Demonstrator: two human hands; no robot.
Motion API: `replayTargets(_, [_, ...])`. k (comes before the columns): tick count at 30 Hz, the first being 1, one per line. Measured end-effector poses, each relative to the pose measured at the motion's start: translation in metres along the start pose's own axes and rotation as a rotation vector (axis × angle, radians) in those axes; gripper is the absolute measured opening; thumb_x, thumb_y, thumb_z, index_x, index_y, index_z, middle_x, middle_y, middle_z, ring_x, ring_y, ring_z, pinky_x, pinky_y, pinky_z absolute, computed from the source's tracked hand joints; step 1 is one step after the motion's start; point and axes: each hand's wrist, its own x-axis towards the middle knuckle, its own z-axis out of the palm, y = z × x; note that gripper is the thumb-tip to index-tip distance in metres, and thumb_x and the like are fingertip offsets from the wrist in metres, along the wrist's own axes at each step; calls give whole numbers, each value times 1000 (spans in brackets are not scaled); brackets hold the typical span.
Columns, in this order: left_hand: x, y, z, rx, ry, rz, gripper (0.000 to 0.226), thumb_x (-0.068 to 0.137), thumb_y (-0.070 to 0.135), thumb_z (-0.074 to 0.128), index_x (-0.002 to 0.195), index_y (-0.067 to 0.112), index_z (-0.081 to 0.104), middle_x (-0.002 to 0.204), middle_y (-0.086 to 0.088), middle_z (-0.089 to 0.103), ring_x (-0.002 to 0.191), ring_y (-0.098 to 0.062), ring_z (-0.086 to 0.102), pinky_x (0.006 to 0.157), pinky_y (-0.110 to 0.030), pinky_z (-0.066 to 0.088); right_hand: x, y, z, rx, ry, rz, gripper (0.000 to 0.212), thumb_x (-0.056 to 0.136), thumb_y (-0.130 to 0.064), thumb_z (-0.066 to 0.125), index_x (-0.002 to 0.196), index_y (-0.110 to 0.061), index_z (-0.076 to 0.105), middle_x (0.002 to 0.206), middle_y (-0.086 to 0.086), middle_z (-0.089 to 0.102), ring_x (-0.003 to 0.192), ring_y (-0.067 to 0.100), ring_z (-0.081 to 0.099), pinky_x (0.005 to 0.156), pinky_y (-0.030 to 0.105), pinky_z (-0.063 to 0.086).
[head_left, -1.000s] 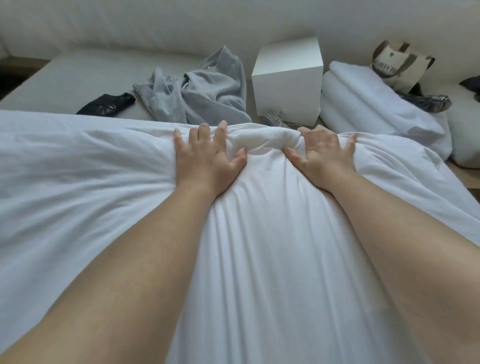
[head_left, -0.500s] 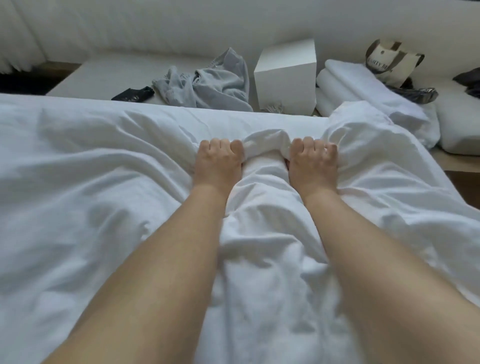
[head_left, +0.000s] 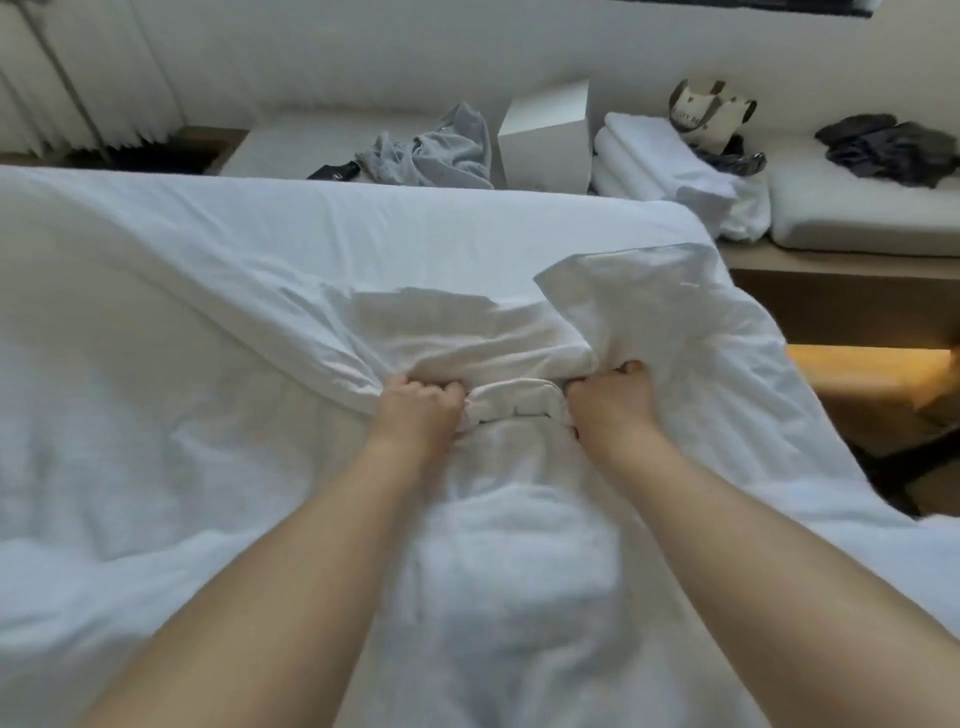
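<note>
Head view: we see both hands clenched on a white duvet (head_left: 519, 545) that lies over the bed (head_left: 363, 234). The left hand (head_left: 418, 410) grips a bunched fold, fingers curled under the cloth. The right hand (head_left: 608, 400) grips the same fold from the other side, knuckles up.

Between the two fists the fold forms a short thick roll. Its long axis runs left to right, roughly parallel to the bed's far edge. The rest of the duvet stretches from the fists back toward the near edge, so its length runs near to far. The roll sits around the middle of the bed, closer to the right edge. Past the right hand a loose flap stands up, its corner pointing to the far left. Bare sheet shows along the far edge.

Beyond the bed, on a low bench:
- a grey garment (head_left: 441, 150), crumpled
- a white box (head_left: 545, 140) just beside it
- folded white towels (head_left: 649, 156) on the box's other side
- a tote bag (head_left: 711, 111) behind the towels
- dark clothes (head_left: 883, 148) on a cushion (head_left: 857, 218) at the far right
</note>
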Motion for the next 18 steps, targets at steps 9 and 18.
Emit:
replayTargets(9, [-106,63,-186,122,-235,-61,25,88,9,47,110,18,55,108,-9,64,99,-34,63,70,-33,37,-197,29,-99,-96,116,61,25,90,-16,46,112,-20,57,102,3,70,96,22,65,111,42,20])
replayTargets(18, [-290,150,-181,-65,-788,84,34,90,13,54,124,14,54,121,-10,62,111,-30,61,86,-36,49,-370,-53,-26,26,-578,-132,38,95,-18,48,132,-21,55,136,3,55,125,26,52,101,47,40])
